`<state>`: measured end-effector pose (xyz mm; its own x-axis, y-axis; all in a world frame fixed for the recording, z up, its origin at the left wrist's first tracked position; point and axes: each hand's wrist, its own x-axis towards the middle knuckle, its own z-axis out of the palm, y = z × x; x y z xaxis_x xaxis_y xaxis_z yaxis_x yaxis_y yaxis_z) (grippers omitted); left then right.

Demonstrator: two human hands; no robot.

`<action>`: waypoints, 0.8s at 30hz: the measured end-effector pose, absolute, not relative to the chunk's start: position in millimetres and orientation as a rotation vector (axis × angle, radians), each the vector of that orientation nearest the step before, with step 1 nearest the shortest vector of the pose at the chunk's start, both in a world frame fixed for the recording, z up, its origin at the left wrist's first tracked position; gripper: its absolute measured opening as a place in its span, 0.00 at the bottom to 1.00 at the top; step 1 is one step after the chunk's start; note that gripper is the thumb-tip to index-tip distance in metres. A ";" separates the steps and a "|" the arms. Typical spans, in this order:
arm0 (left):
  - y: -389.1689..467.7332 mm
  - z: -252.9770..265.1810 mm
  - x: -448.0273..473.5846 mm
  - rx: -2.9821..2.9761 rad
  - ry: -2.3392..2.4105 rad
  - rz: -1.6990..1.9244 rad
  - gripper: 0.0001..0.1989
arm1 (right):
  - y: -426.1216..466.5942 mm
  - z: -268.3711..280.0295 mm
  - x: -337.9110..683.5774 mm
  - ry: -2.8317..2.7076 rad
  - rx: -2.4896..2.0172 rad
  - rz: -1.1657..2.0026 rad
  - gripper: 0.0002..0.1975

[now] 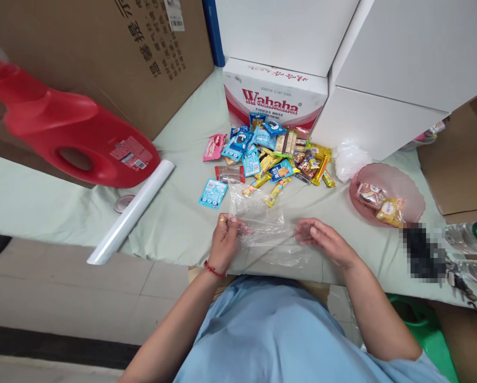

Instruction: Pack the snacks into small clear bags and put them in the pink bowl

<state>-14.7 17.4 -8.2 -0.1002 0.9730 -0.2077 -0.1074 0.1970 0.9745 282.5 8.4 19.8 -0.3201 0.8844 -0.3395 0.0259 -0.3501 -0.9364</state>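
Observation:
A clear plastic bag (268,229) lies spread over the cloth between my hands, thin and crumpled. My left hand (226,239) pinches its left side between thumb and fingers; a ring and a red string bracelet show on that arm. At the bag's right side is my right hand (324,242), palm turned inward and fingers apart, some of them behind or inside the film. Just beyond the bag sits a heap of wrapped snacks (262,154) in blue, yellow, brown and pink. One light blue packet (213,193) lies nearest my left hand.
A Wahaha carton (276,98) stands behind the snacks. To the right are a bunched white plastic bag (350,159), a pink bowl (416,199) holding packets, keys (461,284) and bottles (467,238). At left lie a red jug (82,141) and a white roll (132,213).

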 end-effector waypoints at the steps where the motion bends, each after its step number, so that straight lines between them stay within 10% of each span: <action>1: 16.5 -2.0 -12.6 0.875 1.234 1.138 0.20 | 14.2 18.1 279.8 -1.126 -1.279 1.743 0.27; 13: 5.0 45.8 -19.4 0.599 0.923 1.026 0.27 | 37.4 11.9 224.8 -0.741 -0.985 2.222 0.43; 24: 18.5 6.6 -26.6 0.789 1.310 1.071 0.24 | 33.3 25.0 259.2 -1.138 -1.321 1.290 0.20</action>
